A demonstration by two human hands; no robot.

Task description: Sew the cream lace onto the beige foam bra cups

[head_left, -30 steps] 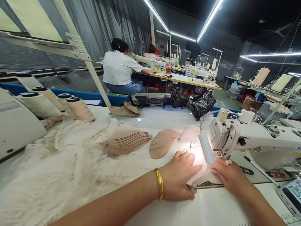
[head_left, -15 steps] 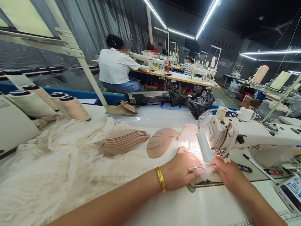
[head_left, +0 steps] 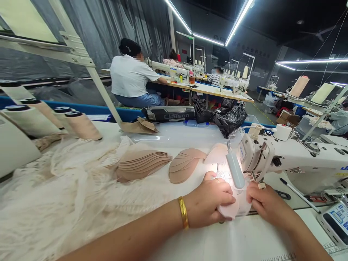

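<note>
Beneath the sewing machine head (head_left: pixel 250 148), a pale pink fabric piece (head_left: pixel 228 211) lies under bright lamp light. My left hand (head_left: pixel 213 197), with a gold bangle at the wrist, is closed on its left side, the fingers folded over the cloth. On the other side, my right hand (head_left: pixel 268 203) pinches the sheer edge close to the needle area, which is partly hidden by the lamp (head_left: pixel 235 170) and my fingers. Layered beige cup pieces (head_left: pixel 186 165) and a larger fanned stack of beige pieces (head_left: pixel 144 163) lie left of the machine.
Cream lace fabric (head_left: pixel 67 203) covers the table's left side, with thread cones (head_left: pixel 83 125) behind it. A white stick-like tool (head_left: pixel 299 194) and a device with a screen (head_left: pixel 335 221) lie at right. A co-worker in a white shirt (head_left: pixel 133 76) sits beyond.
My left hand has shifted slightly towards me, and more of the pink fabric now shows below its fingers. My right hand has moved a little right, its fingers more curled.
</note>
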